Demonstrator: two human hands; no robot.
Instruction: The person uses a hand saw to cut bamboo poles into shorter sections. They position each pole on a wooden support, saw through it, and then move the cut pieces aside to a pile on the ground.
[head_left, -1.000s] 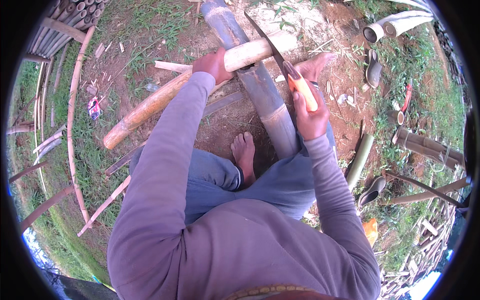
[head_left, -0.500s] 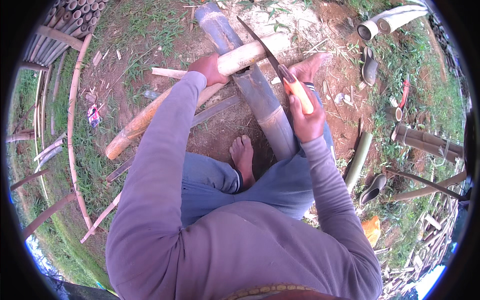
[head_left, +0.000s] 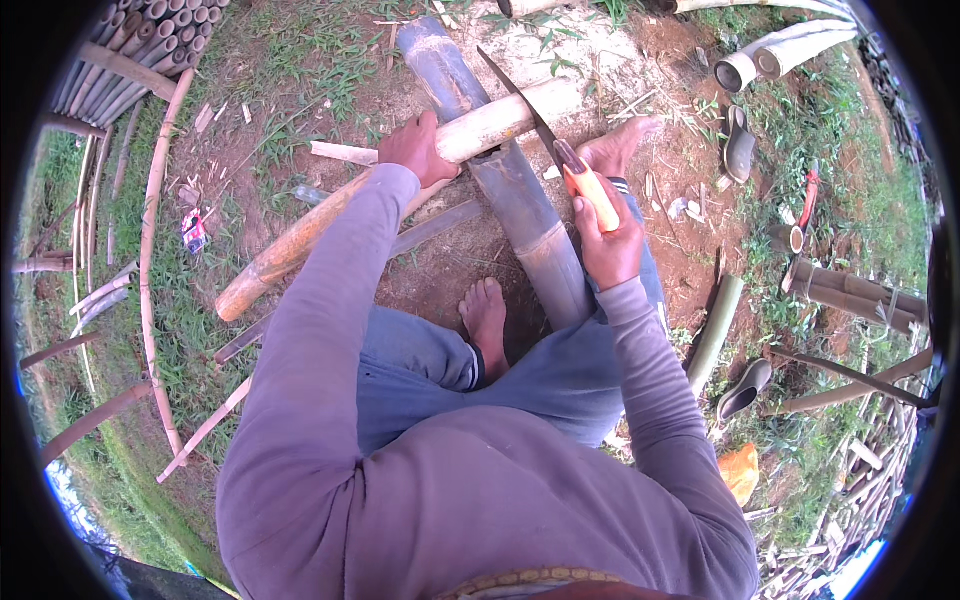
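My right hand (head_left: 612, 240) is closed around the orange wooden handle of a hand saw (head_left: 524, 97). The saw's dark, curved blade points up and to the left, lying against or just over a pale bamboo pole (head_left: 505, 122); whether its teeth touch is hard to tell. My left hand (head_left: 417, 150) grips that pole from above, left of the blade. The pole slants from lower left to upper right and crosses a thick grey bamboo trunk (head_left: 530, 205), which runs from the top down toward my right knee.
Bamboo poles (head_left: 150, 60) are stacked at the upper left. A cut green bamboo piece (head_left: 716, 330) lies right of my leg, near two loose shoes (head_left: 739, 143). Further right are an orange-handled tool (head_left: 808, 198), a bamboo bundle (head_left: 855, 293) and an orange bag (head_left: 740, 472).
The view has shifted slightly. My right hand and the saw have drawn back a little toward me along the cut line. My left hand still holds the pole.
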